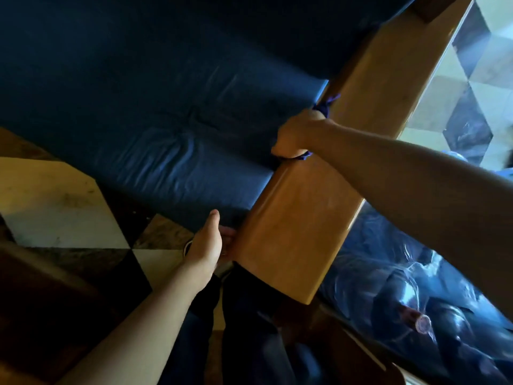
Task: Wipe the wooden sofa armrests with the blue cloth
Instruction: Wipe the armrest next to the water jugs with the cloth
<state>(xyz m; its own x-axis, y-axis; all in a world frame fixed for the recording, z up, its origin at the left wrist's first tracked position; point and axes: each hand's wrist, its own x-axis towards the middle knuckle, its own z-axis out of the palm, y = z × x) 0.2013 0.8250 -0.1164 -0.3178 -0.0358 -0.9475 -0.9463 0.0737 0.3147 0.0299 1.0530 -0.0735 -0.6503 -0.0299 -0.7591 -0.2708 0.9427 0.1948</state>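
The blue cloth (323, 107) is bunched under the right hand (298, 134), pressed against the inner edge of the wooden armrest (302, 218), about halfway along it; only scraps of cloth show above and below the hand. The right fingers are curled tight around the cloth. The left hand (206, 243) rests at the armrest's near end, thumb up, fingers tucked against its inner side; how tightly they grip I cannot tell. Left of the armrest lies the dark blue seat cushion (166, 134). Checkered floor tiles (55, 212) sit beyond the cushion's front edge.
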